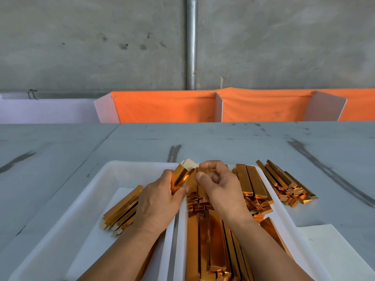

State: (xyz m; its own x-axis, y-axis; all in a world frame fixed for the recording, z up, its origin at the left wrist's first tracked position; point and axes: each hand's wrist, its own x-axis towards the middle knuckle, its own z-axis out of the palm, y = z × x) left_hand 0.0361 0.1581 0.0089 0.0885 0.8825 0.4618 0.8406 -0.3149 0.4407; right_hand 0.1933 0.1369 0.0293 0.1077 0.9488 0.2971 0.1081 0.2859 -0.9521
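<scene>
Starting at my far left, the first white foam tray (85,199) holds a neat bundle of long gold foil-card strips (121,209), lying at about eight o'clock from the left hand (158,201). I read it as the finished stack, kept square so it stays easy to count. The left hand is curled round a gold foil-card sleeve (180,176) and holds it tilted toward one o'clock, its pale open end raised off the tray, probably so the end flaps face the other hand. The two hands meet over the seam between the trays. At three o'clock from the sleeve, the right hand (219,185) has its thumb and bent forefinger closed on the sleeve's edge; from my feed it looks like a pinch that folds or tucks a flap, though the contact itself is partly hidden. Below and around that hand, the second white foam tray (284,216) carries a loose heap of gold card pieces (215,246), close enough to draw from without reaching. Further right, at three o'clock, a separate pile of gold strips (284,185) lies on the grey table (223,138), and a white sheet of paper (334,250) lies at five o'clock.
</scene>
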